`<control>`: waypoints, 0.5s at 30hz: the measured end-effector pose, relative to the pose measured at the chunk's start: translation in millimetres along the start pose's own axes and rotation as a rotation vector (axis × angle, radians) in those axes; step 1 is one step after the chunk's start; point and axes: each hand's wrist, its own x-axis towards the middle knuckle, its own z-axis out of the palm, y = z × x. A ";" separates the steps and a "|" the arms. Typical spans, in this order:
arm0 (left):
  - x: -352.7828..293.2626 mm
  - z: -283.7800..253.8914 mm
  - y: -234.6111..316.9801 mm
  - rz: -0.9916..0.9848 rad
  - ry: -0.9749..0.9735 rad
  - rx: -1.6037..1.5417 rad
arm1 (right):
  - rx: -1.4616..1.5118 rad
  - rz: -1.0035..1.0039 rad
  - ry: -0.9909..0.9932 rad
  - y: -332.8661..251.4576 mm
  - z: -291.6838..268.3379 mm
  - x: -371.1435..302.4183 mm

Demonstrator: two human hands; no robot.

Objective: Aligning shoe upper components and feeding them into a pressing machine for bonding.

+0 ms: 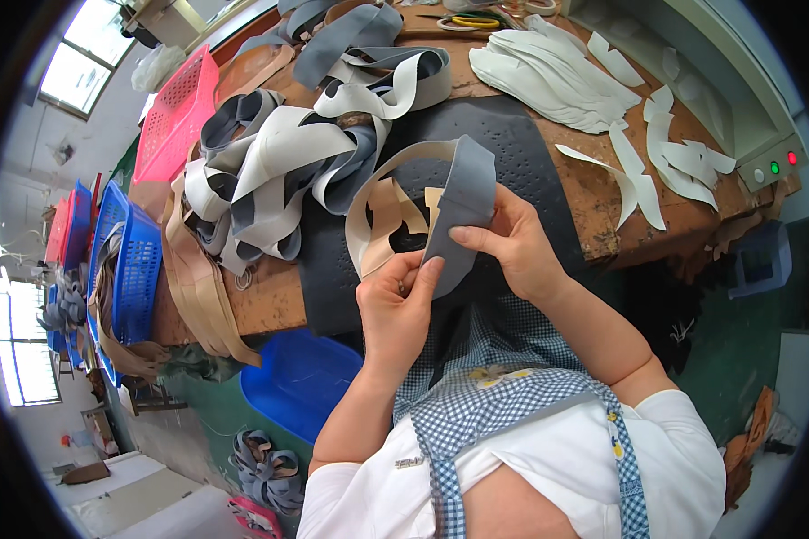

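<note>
My left grip and my right grip are both closed on one long, flexible strip, blue-grey on one face and cream on the other, held above the front part of the black, pitted mat. The left pinches its lower part, thumb uppermost; the right holds its right-hand edge between thumb and fingers, a little higher. Beyond my fingers the strip curves round in a loop, cream face inward on the left. Tan pieces show inside this loop; whether they are joined to it I cannot tell.

The mat lies on the brown, worn worktop. Left of the mat and partly over it, a tangled heap of grey and cream strips is piled up; beside it, flat beige strips hang over the front edge. Farther left are a pink perforated plastic basket and a blue slatted one. At the upper right, a fanned stack of white, elongated pieces lies near loose white curved offcuts. Yellow-handled scissors rest at the far side. Below the front edge sits a smooth blue tub.
</note>
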 end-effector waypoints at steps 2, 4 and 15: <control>0.7 -0.5 5.6 0.000 -0.012 -0.021 | -0.022 -0.006 -0.006 -1.0 1.4 0.2; 2.3 -0.8 9.8 0.001 -0.021 -0.041 | -0.044 -0.013 -0.015 -1.2 2.3 0.0; -1.1 -1.2 13.9 -0.019 -0.082 -0.044 | 0.178 0.184 -0.078 -5.2 -5.5 8.3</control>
